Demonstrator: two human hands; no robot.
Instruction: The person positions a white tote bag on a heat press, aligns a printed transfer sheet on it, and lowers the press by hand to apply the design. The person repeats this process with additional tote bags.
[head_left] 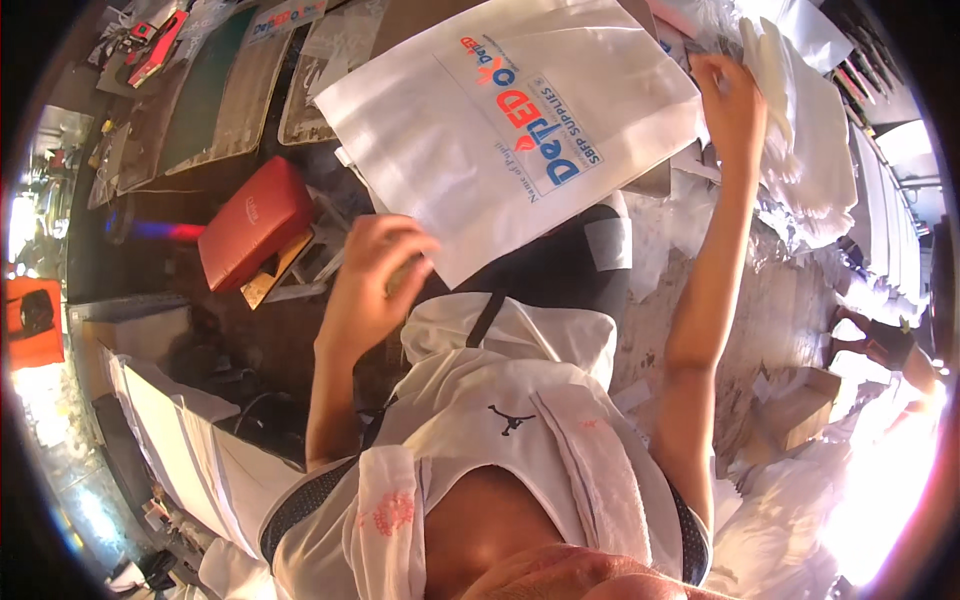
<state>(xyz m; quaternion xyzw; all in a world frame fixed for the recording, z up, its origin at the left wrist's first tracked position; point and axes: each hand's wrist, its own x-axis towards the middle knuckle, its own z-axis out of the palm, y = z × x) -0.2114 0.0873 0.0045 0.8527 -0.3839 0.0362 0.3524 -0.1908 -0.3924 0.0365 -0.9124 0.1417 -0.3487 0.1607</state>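
A large white printed bag [420, 150], with blue and red lettering, lies tilted across my lap and the surface in front of me. My right hand [730, 95] reaches far forward and pinches the bag's right edge, its fingertips partly hidden. Beside the bag's near left corner is my left hand [375, 280]. Its fingers are curved and apart from the thumb, with nothing visible between them. More white layers show under the bag's left edge.
A red box [255, 222] sits left of the bag. Printing screens or boards [215, 95] lie at the far left. White bags [800, 150] are piled at the right, near an open cardboard box [800, 405]. An orange object [35, 320] stands at the left rim.
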